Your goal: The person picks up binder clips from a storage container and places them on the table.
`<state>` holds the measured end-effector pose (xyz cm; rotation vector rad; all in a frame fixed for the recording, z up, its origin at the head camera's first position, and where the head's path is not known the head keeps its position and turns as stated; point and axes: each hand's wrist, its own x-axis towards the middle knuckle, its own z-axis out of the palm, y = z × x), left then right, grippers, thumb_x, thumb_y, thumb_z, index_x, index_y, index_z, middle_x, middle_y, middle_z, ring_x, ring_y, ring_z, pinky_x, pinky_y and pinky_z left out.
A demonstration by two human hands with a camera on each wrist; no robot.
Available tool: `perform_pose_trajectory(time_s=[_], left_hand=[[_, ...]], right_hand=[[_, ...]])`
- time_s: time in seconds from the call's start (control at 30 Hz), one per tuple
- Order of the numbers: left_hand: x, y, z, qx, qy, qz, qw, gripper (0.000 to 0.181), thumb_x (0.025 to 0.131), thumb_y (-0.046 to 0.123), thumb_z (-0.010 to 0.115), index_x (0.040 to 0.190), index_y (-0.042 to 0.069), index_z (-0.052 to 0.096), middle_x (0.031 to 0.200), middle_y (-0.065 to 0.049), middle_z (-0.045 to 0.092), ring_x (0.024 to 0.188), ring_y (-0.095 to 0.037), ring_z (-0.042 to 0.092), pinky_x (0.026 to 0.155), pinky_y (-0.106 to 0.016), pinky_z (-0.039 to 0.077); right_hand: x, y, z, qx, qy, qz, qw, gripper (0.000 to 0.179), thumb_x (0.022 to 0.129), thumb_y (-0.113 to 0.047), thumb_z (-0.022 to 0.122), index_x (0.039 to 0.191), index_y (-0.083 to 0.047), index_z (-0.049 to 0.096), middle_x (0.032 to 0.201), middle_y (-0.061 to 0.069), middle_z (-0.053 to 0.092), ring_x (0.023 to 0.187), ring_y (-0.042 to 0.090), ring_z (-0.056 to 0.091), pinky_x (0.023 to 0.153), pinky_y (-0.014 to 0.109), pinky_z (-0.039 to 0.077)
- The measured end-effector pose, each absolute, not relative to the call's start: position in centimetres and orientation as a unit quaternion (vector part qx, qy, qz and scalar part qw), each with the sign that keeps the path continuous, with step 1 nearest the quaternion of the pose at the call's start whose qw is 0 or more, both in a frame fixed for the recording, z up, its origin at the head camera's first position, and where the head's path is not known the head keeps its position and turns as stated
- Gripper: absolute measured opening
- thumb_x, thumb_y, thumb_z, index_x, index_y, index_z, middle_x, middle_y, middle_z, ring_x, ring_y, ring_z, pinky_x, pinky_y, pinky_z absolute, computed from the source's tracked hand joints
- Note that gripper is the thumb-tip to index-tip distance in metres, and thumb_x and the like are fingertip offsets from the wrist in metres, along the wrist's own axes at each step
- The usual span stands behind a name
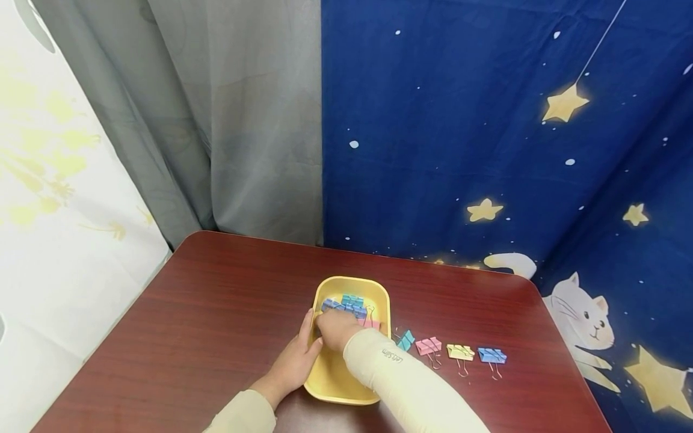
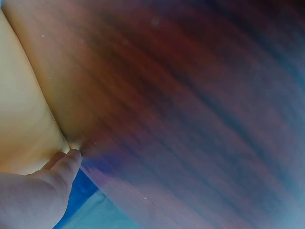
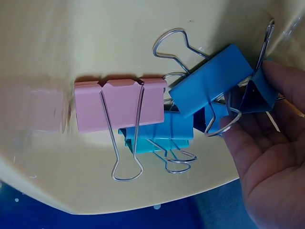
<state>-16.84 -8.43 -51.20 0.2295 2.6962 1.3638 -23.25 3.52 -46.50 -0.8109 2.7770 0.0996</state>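
A yellow tray [image 1: 346, 399] stands lengthwise on the table with several binder clips in its far half. My left hand [image 1: 290, 365] holds its left side, thumb at the rim and fingers along the outer wall. Inside the tray, my right hand [image 3: 276, 143] pinches a blue binder clip [image 3: 261, 93] between thumb and fingers. Beside it another blue binder clip [image 3: 212, 78] lies tilted over the pile. A pink binder clip [image 3: 119, 107] sits next to these, with a teal binder clip [image 3: 159, 145] partly hidden under a blue one.
Right of the tray, a teal clip [image 1: 405, 340], a pink clip [image 1: 429, 346], a yellow clip [image 1: 460, 352] and a blue clip [image 1: 492, 355] form a row on the dark red table [image 1: 233, 288]. Grey and blue curtains [image 1: 433, 150] hang behind the table.
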Motion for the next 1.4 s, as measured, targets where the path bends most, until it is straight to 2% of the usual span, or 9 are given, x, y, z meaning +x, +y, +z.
perform_pose_trajectory(time_s=[0.17,0.33,0.67,0.8,0.97,1.1,1.3,1.4], left_hand=[[-16.9,-8.4,-51.2,0.073,0.890,0.447,0.061,0.067,0.102,0.026,0.045,0.155,0.005,0.009,0.145,-0.029,0.039,0.125,-0.037,0.049,0.100,-0.052,0.040],[-16.8,-8.3,-51.1,0.071,0.890,0.446,0.062,0.067,0.103,0.028,0.044,0.155,0.005,0.009,0.145,-0.030,0.039,0.126,-0.039,0.048,0.101,-0.053,0.039],[-16.8,-8.2,-51.0,0.065,0.891,0.444,0.064,0.067,0.103,0.028,0.045,0.155,0.006,0.010,0.141,-0.030,0.044,0.122,-0.039,0.051,0.098,-0.055,0.040],[-16.8,-8.2,-51.1,0.065,0.890,0.447,0.065,0.067,0.102,0.029,0.046,0.155,0.006,0.010,0.141,-0.030,0.044,0.122,-0.039,0.051,0.098,-0.055,0.040],[-16.8,-8.2,-51.0,0.065,0.890,0.447,0.059,0.067,0.102,0.027,0.047,0.154,0.005,0.011,0.140,-0.029,0.045,0.121,-0.038,0.052,0.098,-0.055,0.041],[-16.7,-8.3,-50.9,0.069,0.890,0.447,0.057,0.066,0.102,0.024,0.047,0.154,0.003,0.011,0.138,-0.030,0.047,0.119,-0.037,0.054,0.097,-0.055,0.041],[-16.7,-8.3,-50.8,0.072,0.892,0.444,0.054,0.066,0.102,0.025,0.046,0.153,0.002,0.010,0.137,-0.030,0.048,0.119,-0.038,0.054,0.097,-0.055,0.041],[-16.7,-8.3,-50.8,0.071,0.892,0.443,0.056,0.067,0.102,0.027,0.045,0.153,0.002,0.010,0.136,-0.030,0.049,0.119,-0.038,0.054,0.097,-0.055,0.041]], right_hand=[[-23.2,3.7,-46.2,-0.282,0.951,0.027,0.122,0.008,0.083,-0.012,0.072,0.081,-0.018,0.067,0.090,-0.002,0.069,0.080,0.016,0.065,0.068,0.033,0.055],[-22.9,4.1,-45.7,-0.297,0.948,0.026,0.108,0.009,0.083,-0.012,0.072,0.090,-0.018,0.068,0.091,-0.002,0.068,0.086,0.017,0.066,0.070,0.032,0.055],[-22.7,5.7,-45.0,-0.296,0.950,0.012,0.096,0.019,0.079,-0.015,0.078,0.096,-0.014,0.069,0.090,-0.001,0.067,0.083,0.016,0.065,0.068,0.034,0.055],[-22.7,6.2,-44.8,-0.294,0.951,0.006,0.096,0.024,0.081,-0.010,0.076,0.104,-0.014,0.070,0.099,0.001,0.069,0.088,0.016,0.066,0.071,0.035,0.056],[-22.6,6.8,-44.2,-0.294,0.951,0.000,0.094,0.032,0.086,-0.005,0.069,0.116,-0.015,0.069,0.115,0.002,0.068,0.105,0.018,0.064,0.080,0.035,0.055],[-22.5,7.3,-43.5,-0.298,0.951,-0.011,0.082,0.036,0.089,-0.003,0.064,0.122,-0.017,0.068,0.116,0.002,0.068,0.109,0.017,0.062,0.083,0.035,0.054],[-22.6,8.3,-42.8,-0.302,0.950,-0.048,0.064,0.041,0.082,0.002,0.067,0.119,-0.014,0.068,0.117,0.002,0.068,0.117,0.020,0.059,0.091,0.035,0.050],[-22.6,8.9,-42.7,-0.305,0.948,-0.070,0.051,0.041,0.080,0.002,0.069,0.118,-0.012,0.068,0.114,0.003,0.068,0.110,0.019,0.062,0.090,0.032,0.051]])
